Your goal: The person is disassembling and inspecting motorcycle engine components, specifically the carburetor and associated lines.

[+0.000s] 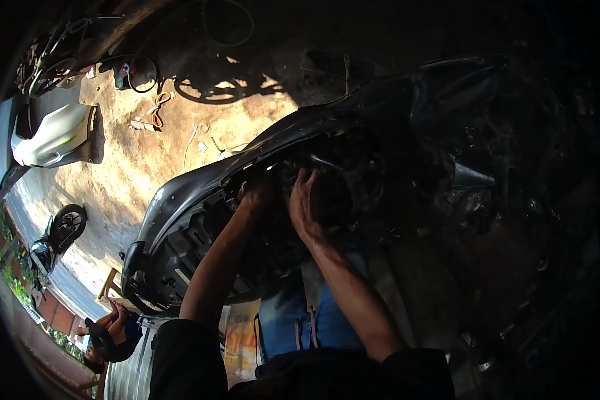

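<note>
A dark motor scooter body (pixel 200 180) lies across the view in front of me, with its seat area uncovered and dark frame parts showing inside. Both my arms reach into this hollow. My left hand (pixel 257 193) is inside by the far rim; shadow hides most of its fingers, and whether it holds anything does not show. Just to its right, my right hand (pixel 305 203) is raised among the dark parts, its visible fingers stretched out and slightly apart. No object shows in it. The parts under both hands are too dark to make out.
A pale body panel (pixel 60 137) lies on the sunlit ground at far left, near an orange cord (pixel 159 110). Beyond are a parked motorcycle (pixel 63 230) and a bicycle (pixel 53 73). A person (pixel 117 337) sits at lower left. Deep shadow covers the right side.
</note>
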### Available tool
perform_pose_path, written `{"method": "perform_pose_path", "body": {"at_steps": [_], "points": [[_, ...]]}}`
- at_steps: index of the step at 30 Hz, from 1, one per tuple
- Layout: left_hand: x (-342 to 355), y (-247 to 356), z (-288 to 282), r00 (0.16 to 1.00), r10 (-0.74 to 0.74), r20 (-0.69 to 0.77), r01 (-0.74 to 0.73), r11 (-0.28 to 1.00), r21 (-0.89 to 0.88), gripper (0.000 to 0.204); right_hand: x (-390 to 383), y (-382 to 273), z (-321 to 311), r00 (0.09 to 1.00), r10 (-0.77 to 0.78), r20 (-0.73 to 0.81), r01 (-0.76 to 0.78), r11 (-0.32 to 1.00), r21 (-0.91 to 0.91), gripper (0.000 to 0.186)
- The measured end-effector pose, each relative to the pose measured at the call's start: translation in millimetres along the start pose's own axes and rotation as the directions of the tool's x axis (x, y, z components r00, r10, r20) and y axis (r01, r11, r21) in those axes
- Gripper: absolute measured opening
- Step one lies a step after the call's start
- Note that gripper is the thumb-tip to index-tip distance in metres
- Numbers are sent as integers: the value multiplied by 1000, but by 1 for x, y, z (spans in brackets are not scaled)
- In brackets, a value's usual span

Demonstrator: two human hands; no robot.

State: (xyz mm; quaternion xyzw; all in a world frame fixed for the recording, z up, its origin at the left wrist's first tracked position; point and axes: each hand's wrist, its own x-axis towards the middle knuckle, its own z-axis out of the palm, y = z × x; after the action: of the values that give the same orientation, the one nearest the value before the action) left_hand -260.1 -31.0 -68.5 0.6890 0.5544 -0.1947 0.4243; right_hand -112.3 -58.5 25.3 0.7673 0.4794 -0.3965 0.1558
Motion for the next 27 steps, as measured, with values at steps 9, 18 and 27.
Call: {"method": "perform_pose_path", "body": {"at_steps": [9, 18, 27], "points": [[5, -8, -26, 984, 134, 121, -123, 988, -93, 47, -11, -26, 5, 916, -17, -401, -105, 954, -280, 47], [-14, 25, -47, 962, 249, 114, -113, 740, -662, 50, -2, -26, 28, 865, 97, -492, -63, 994, 84, 35], [-6, 68, -7, 999, -42, 4, 38, 856, -516, 49, -79, 47, -8, 924, 131, -358, 180, 678, 712, 37]]}}
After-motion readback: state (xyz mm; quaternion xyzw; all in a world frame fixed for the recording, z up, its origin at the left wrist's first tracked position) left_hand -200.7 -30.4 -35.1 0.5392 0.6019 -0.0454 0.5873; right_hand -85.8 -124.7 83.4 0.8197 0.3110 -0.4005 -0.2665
